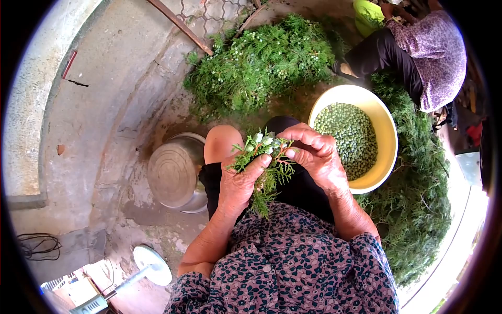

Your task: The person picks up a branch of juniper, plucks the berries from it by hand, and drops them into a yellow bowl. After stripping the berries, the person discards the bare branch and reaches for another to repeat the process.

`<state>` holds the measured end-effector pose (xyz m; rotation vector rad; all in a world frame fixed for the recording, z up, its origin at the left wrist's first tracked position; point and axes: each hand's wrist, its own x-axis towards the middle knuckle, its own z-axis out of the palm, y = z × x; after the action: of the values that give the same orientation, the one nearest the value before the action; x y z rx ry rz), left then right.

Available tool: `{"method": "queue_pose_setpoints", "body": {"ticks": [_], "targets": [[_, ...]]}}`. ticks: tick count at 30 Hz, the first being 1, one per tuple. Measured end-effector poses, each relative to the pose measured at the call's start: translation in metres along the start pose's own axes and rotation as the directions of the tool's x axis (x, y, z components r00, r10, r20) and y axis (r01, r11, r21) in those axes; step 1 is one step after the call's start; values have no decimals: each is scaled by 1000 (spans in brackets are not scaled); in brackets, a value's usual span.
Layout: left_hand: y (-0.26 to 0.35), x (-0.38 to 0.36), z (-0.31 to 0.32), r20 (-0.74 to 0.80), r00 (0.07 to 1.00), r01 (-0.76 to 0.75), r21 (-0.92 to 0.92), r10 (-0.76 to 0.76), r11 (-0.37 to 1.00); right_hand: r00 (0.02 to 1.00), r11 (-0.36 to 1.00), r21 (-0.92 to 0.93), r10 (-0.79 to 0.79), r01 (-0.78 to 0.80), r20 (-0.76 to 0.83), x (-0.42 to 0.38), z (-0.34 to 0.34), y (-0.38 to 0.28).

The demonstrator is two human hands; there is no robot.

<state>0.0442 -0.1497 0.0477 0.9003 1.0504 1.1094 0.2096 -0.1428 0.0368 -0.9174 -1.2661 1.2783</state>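
Observation:
My left hand (239,180) is closed around a green conifer sprig (266,186), held over my lap. Pale green cones (264,140) cluster at the sprig's upper end, above my left thumb. At the right side of that cluster, the bent forefinger and thumb of my right hand (320,157) pinch at the sprig. Whether a single cone sits between those fingertips is too small to tell. Just right of my right hand stands a yellow bucket (388,131), holding many loose small green cones (348,136).
A heap of cone-bearing conifer branches (261,65) lies ahead, and more branches (418,209) lie to the right. An upturned metal pot (175,172) stands by my left knee. A white fan (151,264) is at lower left. Another person (429,52) sits at upper right beside a lime-green container (366,18).

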Motion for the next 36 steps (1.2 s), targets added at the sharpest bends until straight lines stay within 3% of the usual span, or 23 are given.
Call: {"method": "queue_pose_setpoints", "body": {"ticks": [3, 5, 6, 7, 9, 10, 11, 13, 19, 21, 26, 29, 31, 32, 33, 35, 36], "targets": [[-2, 0, -3, 18, 1000, 5, 3, -5, 1000, 996, 987, -135, -90, 90, 6, 0, 2, 5], [-2, 0, -3, 27, 1000, 5, 20, -5, 1000, 996, 993, -84, 82, -85, -35, -3, 4, 5], [-2, 0, -2, 38, 999, 10, 31, -11, 999, 985, 987, 42, 161, -158, -67, -5, 8, 7], [-2, 1, -2, 49, 999, 15, 41, -17, 999, 985, 987, 41, 161, -158, -68, -6, 12, 6], [-6, 1, -8, 51, 997, 57, 53, -60, 997, 913, 835, 450, 396, -316, -94, -6, 17, 1], [-7, 0, -11, 70, 997, 33, 83, -39, 996, 863, 783, 507, 486, -360, -138, -4, 15, -1], [-6, 1, -11, 92, 996, 9, 114, -20, 993, 894, 699, 661, 438, -271, -97, -3, 3, 12], [-6, 2, -12, 69, 997, 29, 65, -33, 998, 943, 718, 673, 320, -178, -92, 0, -7, 14], [-11, 4, -22, 174, 983, 34, 123, -55, 992, 943, 695, 670, 333, -262, 24, -2, -1, 5], [-9, 3, -18, 159, 985, 48, 71, -59, 996, 927, 743, 567, 357, -356, 115, -2, 0, 6], [-10, 3, -20, 176, 981, 60, 151, -87, 987, 915, 720, 591, 395, -364, 83, -5, 10, 5], [-10, 5, -21, 160, 984, 41, 204, -75, 978, 947, 803, 514, 314, -301, 63, -3, 12, 4], [-9, 4, -19, 160, 985, 23, 239, -63, 971, 938, 871, 479, 247, -106, -241, -4, 26, -6], [-7, 1, -16, 125, 987, 82, 153, -102, 985, 893, 858, 471, 360, -203, -271, -6, 21, -12], [-5, -2, -13, 94, 985, 138, 64, -144, 988, 893, 940, 269, 295, -208, -340, -1, 11, -7], [2, -1, -15, 110, 985, 132, 48, -136, 990, 909, 751, 660, 287, -18, -301, 7, -2, 2], [4, 1, -16, 144, 977, 162, -30, -156, 986, 915, 722, 691, 307, -44, -262, 6, -5, 1]]}}
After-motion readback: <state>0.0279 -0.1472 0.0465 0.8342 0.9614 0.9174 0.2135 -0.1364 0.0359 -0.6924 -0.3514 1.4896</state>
